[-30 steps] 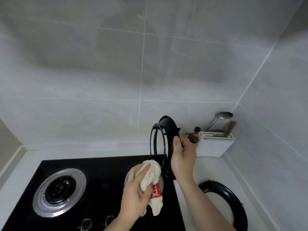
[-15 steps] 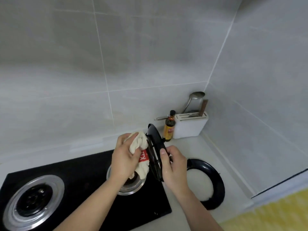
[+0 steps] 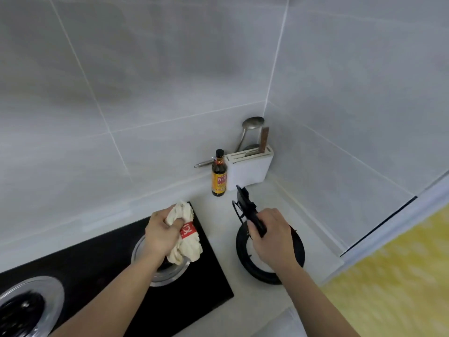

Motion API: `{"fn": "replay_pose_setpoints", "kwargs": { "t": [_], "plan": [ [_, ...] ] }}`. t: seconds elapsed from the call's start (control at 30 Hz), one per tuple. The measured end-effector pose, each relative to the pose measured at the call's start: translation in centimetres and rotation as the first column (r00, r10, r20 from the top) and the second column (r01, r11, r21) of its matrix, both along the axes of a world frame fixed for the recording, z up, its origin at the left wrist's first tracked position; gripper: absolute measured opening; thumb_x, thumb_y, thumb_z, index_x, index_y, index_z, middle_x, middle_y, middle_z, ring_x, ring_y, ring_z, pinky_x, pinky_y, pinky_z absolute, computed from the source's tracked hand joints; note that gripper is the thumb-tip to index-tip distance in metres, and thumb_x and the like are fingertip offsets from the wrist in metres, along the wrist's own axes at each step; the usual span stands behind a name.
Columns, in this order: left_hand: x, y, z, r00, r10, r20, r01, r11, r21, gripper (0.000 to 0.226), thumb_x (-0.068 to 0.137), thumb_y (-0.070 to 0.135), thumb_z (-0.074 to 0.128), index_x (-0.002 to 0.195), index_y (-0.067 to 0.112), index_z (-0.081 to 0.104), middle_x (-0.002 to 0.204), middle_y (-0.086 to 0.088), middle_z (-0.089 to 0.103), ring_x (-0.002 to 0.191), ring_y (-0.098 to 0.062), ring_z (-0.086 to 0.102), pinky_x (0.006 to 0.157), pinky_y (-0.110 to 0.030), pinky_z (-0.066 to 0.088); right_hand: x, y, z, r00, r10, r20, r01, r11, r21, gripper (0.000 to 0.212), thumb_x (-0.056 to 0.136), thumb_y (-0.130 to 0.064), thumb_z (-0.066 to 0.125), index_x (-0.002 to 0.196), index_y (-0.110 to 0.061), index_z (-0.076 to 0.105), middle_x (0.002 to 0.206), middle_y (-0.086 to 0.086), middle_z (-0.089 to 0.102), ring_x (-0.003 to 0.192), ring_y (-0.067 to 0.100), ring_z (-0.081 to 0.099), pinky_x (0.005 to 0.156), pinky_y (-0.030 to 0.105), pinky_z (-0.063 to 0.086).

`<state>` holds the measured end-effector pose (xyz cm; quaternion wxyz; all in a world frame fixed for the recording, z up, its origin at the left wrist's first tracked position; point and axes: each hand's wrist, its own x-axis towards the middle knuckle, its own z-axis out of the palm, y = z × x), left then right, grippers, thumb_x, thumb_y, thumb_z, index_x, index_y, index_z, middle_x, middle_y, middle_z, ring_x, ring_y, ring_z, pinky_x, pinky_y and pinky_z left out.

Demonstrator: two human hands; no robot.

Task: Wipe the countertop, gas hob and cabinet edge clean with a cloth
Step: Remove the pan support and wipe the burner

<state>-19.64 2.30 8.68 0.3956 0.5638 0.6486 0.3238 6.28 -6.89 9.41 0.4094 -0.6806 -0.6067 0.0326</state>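
My left hand [image 3: 161,233] grips a bunched cream cloth [image 3: 187,249] with a red label, above the right burner [image 3: 170,271] of the black gas hob [image 3: 102,283]. My right hand [image 3: 271,235] holds a black pan support [image 3: 247,207] on edge, tilted, above a second black ring [image 3: 252,266] that lies flat on the pale countertop [image 3: 218,215]. The left burner [image 3: 31,302] shows at the lower left, uncovered.
A dark sauce bottle [image 3: 219,173] stands by the back wall next to a white knife block [image 3: 250,166] with a ladle and a wooden handle in it. Tiled walls close the corner at the right. The counter's front edge [image 3: 340,261] runs above a yellow floor.
My right hand has carried the pan support from over the right burner rightward, down over the ring on the counter. My left hand with the cloth stays above the burner. The view swung right.
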Motion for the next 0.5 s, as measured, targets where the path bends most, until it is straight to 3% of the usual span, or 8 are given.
{"fn": "replay_pose_setpoints", "kwargs": {
  "t": [0.1, 0.2, 0.23, 0.33, 0.5],
  "plan": [
    [0.1, -0.2, -0.4, 1.0, -0.016, 0.017, 0.017, 1.0, -0.017, 0.016, 0.088, 0.013, 0.068, 0.093, 0.024, 0.078, 0.086, 0.001, 0.078, 0.084, -0.018, 0.073, 0.085, -0.04, 0.058, 2.8, -0.3, -3.3, 0.904, 0.139, 0.404, -0.156, 0.988, 0.01, 0.012, 0.096, -0.016, 0.059, 0.086, -0.01, 0.063, 0.082, 0.0, 0.058, 0.083, 0.021, 0.054, 0.084, 0.031, 0.052],
    [-0.2, -0.3, -0.9, 0.999, -0.04, 0.02, 0.041, 0.998, -0.054, 0.03, 0.076, 0.042, 0.066, 0.104, 0.037, 0.076, 0.103, 0.004, 0.075, 0.096, -0.016, 0.071, 0.094, -0.044, 0.056, 5.0, -0.9, -6.4, 0.792, 0.124, 0.598, -0.142, 0.99, -0.016, 0.008, 0.091, -0.01, 0.063, 0.086, -0.007, 0.067, 0.08, 0.005, 0.059, 0.077, 0.026, 0.056, 0.078, 0.039, 0.055],
    [-0.7, 0.0, -1.6, 0.999, -0.038, 0.014, 0.039, 0.997, -0.064, 0.038, 0.071, 0.051, 0.062, 0.105, 0.04, 0.075, 0.107, 0.003, 0.073, 0.099, -0.015, 0.07, 0.096, -0.046, 0.056, 5.2, -1.2, -7.4, 0.786, 0.113, 0.608, -0.123, 0.992, -0.026, 0.002, 0.085, -0.006, 0.069, 0.087, -0.007, 0.068, 0.081, 0.006, 0.06, 0.077, 0.026, 0.056, 0.076, 0.038, 0.054],
    [-1.7, 0.3, -2.4, 0.999, -0.034, -0.024, 0.032, 0.996, -0.083, 0.039, 0.07, 0.055, 0.06, 0.104, 0.045, 0.074, 0.109, 0.003, 0.072, 0.1, -0.013, 0.07, 0.096, -0.046, 0.056, 5.9, -1.7, -10.7, 0.799, 0.109, 0.592, -0.102, 0.994, -0.044, 0.02, 0.071, 0.001, 0.08, 0.079, -0.009, 0.065, 0.078, 0.005, 0.06, 0.074, 0.026, 0.057, 0.068, 0.034, 0.049],
    [-3.7, 0.5, -2.2, 0.997, -0.026, -0.07, 0.018, 0.994, -0.107, 0.038, 0.07, 0.056, 0.063, 0.105, 0.046, 0.073, 0.11, 0.007, 0.072, 0.101, -0.012, 0.069, 0.096, -0.045, 0.056, 5.5, -2.2, -13.4, 0.817, 0.129, 0.562, -0.13, 0.991, -0.038, 0.014, 0.086, -0.006, 0.055, 0.073, -0.01, 0.059, 0.073, 0.006, 0.056, 0.068, 0.026, 0.054, 0.057, 0.036, 0.047]
  ]
}}
